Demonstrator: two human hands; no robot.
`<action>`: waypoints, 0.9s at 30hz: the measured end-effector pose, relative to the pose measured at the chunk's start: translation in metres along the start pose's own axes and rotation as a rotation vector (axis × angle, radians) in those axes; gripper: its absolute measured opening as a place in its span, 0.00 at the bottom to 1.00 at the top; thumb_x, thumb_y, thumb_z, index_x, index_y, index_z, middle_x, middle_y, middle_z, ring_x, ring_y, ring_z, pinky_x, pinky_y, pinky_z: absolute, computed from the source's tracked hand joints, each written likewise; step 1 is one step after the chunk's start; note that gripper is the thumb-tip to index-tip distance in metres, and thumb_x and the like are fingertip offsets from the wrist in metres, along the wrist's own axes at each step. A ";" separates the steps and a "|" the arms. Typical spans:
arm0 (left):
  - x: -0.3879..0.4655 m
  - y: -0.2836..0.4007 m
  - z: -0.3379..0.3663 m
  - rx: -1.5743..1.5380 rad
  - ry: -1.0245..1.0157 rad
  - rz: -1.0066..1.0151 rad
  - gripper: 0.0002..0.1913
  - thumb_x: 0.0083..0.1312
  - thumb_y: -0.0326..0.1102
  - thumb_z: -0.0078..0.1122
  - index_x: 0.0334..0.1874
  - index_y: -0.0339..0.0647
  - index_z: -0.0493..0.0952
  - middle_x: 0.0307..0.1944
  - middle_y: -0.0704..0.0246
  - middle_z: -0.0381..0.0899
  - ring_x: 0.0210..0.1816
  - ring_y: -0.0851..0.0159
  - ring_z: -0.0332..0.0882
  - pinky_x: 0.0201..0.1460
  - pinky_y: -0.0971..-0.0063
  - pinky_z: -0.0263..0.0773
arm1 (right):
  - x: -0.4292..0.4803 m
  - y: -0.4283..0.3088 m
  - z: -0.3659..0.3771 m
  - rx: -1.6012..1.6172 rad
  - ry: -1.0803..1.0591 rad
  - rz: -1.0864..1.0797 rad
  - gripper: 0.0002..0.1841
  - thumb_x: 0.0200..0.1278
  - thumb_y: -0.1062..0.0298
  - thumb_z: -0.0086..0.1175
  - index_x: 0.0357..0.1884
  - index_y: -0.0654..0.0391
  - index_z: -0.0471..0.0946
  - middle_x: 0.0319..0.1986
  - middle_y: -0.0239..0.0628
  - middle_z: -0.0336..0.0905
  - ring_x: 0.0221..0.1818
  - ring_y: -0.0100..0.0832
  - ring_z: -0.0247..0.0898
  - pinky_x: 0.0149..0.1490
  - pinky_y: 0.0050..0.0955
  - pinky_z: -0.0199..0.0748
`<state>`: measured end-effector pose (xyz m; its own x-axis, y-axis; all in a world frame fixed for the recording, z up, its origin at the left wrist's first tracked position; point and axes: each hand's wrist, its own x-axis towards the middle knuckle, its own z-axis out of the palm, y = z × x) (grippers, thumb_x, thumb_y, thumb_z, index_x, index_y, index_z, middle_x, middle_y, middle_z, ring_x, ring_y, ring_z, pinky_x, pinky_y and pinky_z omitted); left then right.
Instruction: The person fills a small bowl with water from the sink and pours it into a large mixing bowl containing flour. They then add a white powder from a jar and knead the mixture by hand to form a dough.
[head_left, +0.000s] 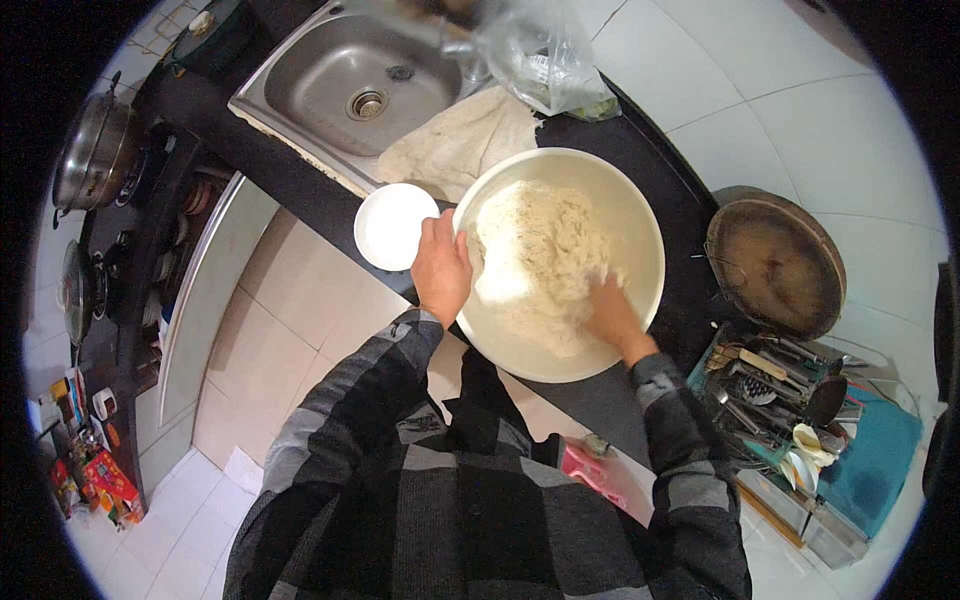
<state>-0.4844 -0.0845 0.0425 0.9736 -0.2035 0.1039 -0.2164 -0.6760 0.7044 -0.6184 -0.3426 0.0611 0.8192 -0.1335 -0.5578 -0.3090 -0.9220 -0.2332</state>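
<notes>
A large cream-white mixing bowl (649, 247) holds a shaggy mass of pale dough (551, 247), with loose flour around it. My left hand (442, 266) grips the bowl's left rim, thumb towards the inside and fingers over the outer side. Just beyond those fingers is a small white bowl (395, 227), washed out by glare, so its contents cannot be made out. Inside the mixing bowl, at the lower right, my right hand (609, 313) presses its fingers into the dough. Motion blurs this hand, and the dough partly hides its fingertips.
A steel sink (300, 67) lies at the upper left, a beige cloth (469, 139) across its corner. Behind the mixing bowl sits a clear plastic bag (551, 64). On the right are a round brown pan-like vessel (776, 262) and a rack of utensils (772, 397).
</notes>
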 end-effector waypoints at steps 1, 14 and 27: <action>0.000 0.001 0.000 -0.007 0.004 -0.011 0.17 0.73 0.33 0.54 0.62 0.38 0.70 0.47 0.56 0.71 0.47 0.46 0.77 0.45 0.57 0.76 | -0.010 -0.012 0.011 -0.003 -0.035 0.004 0.48 0.53 0.55 0.70 0.74 0.62 0.61 0.72 0.71 0.51 0.75 0.68 0.49 0.76 0.59 0.52; 0.006 0.001 -0.007 0.017 -0.080 0.010 0.20 0.72 0.30 0.55 0.64 0.34 0.69 0.49 0.56 0.72 0.46 0.46 0.78 0.45 0.57 0.76 | 0.104 -0.090 0.046 0.162 0.285 -0.102 0.36 0.51 0.72 0.65 0.67 0.53 0.70 0.58 0.57 0.70 0.51 0.58 0.75 0.55 0.48 0.76; -0.022 -0.037 -0.046 -0.392 -0.190 -0.431 0.19 0.75 0.47 0.56 0.54 0.38 0.80 0.39 0.64 0.83 0.35 0.63 0.81 0.40 0.69 0.75 | 0.037 0.006 0.020 0.144 0.303 0.112 0.52 0.48 0.60 0.76 0.75 0.58 0.59 0.73 0.62 0.52 0.71 0.63 0.57 0.69 0.48 0.68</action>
<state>-0.4942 -0.0227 0.0463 0.9297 -0.1163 -0.3495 0.2723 -0.4220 0.8647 -0.5996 -0.3461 0.0233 0.8756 -0.3528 -0.3299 -0.4527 -0.8376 -0.3057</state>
